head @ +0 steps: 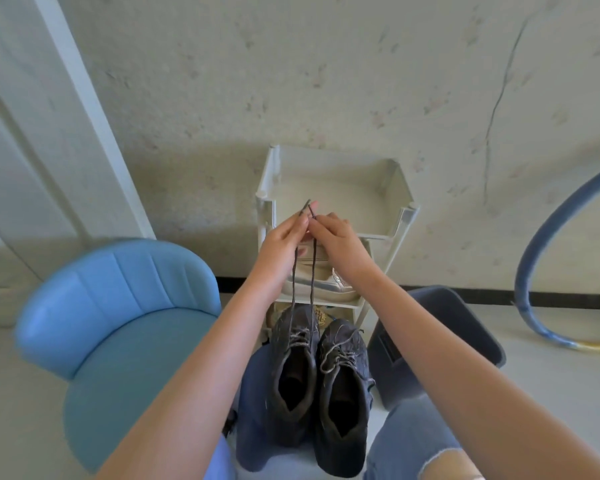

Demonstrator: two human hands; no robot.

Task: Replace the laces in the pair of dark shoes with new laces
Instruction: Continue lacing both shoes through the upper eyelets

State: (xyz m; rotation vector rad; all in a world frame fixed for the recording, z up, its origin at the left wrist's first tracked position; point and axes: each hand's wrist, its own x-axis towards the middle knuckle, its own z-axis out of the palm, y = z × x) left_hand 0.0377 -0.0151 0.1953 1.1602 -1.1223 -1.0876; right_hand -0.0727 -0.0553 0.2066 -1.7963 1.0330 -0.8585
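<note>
Two dark grey shoes rest side by side on a blue seat between my knees, the left shoe [293,372] and the right shoe [343,393], toes pointing away from me. A dark lace [303,271] runs up taut in two strands from the left shoe's front eyelets. My left hand [283,244] pinches one strand near its tip, and my right hand [336,244] pinches the other; both tips stick up side by side above my fingers. The right shoe keeps a grey lace [336,355] threaded and loosely tied.
A white shelf rack [404,216] stands against the wall ahead, a pale shoe [326,282] on its lower shelf. A light blue chair [118,306] is to the left, a dark grey bin [440,344] to the right, a blue hoop [548,237] at the far right.
</note>
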